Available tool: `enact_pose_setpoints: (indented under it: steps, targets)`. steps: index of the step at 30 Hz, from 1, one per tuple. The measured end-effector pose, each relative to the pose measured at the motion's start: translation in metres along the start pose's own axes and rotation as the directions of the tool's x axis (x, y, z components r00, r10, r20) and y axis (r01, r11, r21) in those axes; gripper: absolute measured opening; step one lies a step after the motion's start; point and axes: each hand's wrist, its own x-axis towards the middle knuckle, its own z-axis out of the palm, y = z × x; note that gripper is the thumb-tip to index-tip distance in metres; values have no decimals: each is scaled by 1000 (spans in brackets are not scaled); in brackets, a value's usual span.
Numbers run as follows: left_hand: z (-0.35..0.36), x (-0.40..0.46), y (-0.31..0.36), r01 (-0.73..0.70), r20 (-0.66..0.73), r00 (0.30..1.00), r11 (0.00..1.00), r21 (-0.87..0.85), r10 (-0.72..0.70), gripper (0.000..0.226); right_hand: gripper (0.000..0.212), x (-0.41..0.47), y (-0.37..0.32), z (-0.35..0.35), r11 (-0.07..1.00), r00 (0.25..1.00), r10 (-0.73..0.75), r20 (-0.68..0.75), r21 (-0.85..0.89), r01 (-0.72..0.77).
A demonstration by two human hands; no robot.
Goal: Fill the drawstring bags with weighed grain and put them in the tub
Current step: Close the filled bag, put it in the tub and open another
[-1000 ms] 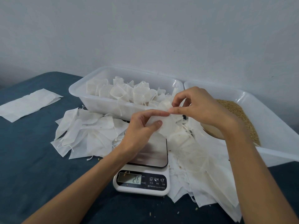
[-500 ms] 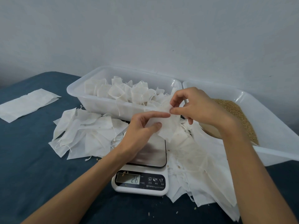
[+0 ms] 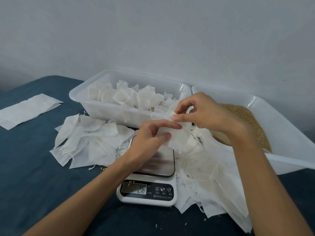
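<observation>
1. While the scale (image 3: 150, 174) reads 26, as it did a second ago, both hands work one empty bag (image 3: 179, 135) just above its platform.
2. Left hand (image 3: 150, 138): thumb and forefinger pinch the bag's near edge. Right hand (image 3: 201, 111): fingertips pinch the top edge, other fingers curled.
3. Change since a second ago: slight; grips the same, mouth not visibly open. Judged: opening step unfinished, no grain in.
4. Tub (image 3: 105, 106) behind the scale holds filled bags; grain (image 3: 245, 116) lies right of it.
</observation>
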Motion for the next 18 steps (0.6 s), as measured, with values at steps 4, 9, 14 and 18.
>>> enact_pose_setpoints:
  steps: [4,9,14,18]
  targets:
    - [-1,1,0,16,-28,999,998,-54,-17,38,15,-1,0,-3,997,998,19,-51,72,-15]
    - [-5,3,4,54,-32,997,974,-222,-63,39,14,-2,-1,-4,989,997,48,-62,140,-38]
    - [-8,4,6,70,-41,995,928,-365,-92,34,15,-7,-3,-7,994,995,60,78,83,-67]
    - [-8,5,7,91,-117,981,903,-420,-153,32,19,-7,-1,-12,989,994,110,-9,99,-109]
